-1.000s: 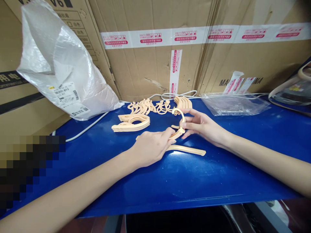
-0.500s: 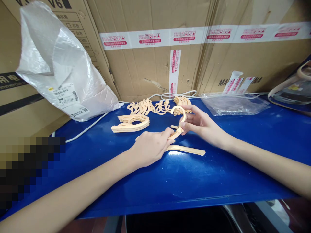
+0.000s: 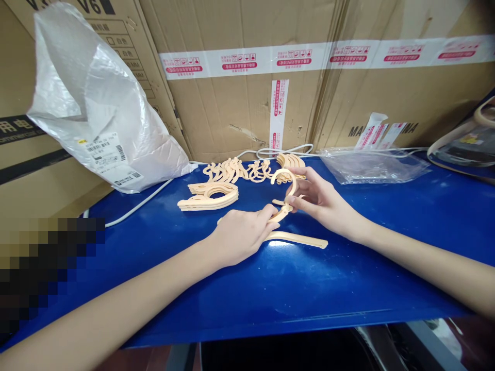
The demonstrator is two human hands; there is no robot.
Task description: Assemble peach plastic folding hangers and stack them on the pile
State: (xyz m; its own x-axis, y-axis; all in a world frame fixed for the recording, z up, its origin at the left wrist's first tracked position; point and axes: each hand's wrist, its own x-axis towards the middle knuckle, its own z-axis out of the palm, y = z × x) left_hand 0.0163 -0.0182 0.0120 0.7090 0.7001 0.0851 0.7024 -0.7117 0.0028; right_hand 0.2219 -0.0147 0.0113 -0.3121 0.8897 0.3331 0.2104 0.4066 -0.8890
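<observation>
My left hand (image 3: 242, 234) is closed around a cream plastic hanger arm (image 3: 280, 214), its far end hidden under the fingers. Pinched between the thumb and fingers of my right hand (image 3: 315, 198) is a curved hanger hook (image 3: 291, 179), whose base meets the hanger arm at the joint. Below my left fingers, another long cream hanger piece (image 3: 297, 238) points right. Behind the hands, a stack of folded-looking hanger parts (image 3: 209, 205) lies on the left. Several loose hooks (image 3: 228, 170) and a bundle of curved arms (image 3: 292, 161) are heaped farther back.
Everything rests on a blue tabletop (image 3: 348, 288). A white plastic mailing bag (image 3: 116, 108) leans at the back left, by a white cable (image 3: 135, 208). A clear plastic bag (image 3: 375, 167) lies at the back right. Cardboard boxes (image 3: 240, 108) wall off the rear.
The hook has tipped very slightly to the left in my right hand, whose fingers shifted a little. My left hand keeps its grip on the hanger arm almost unmoved.
</observation>
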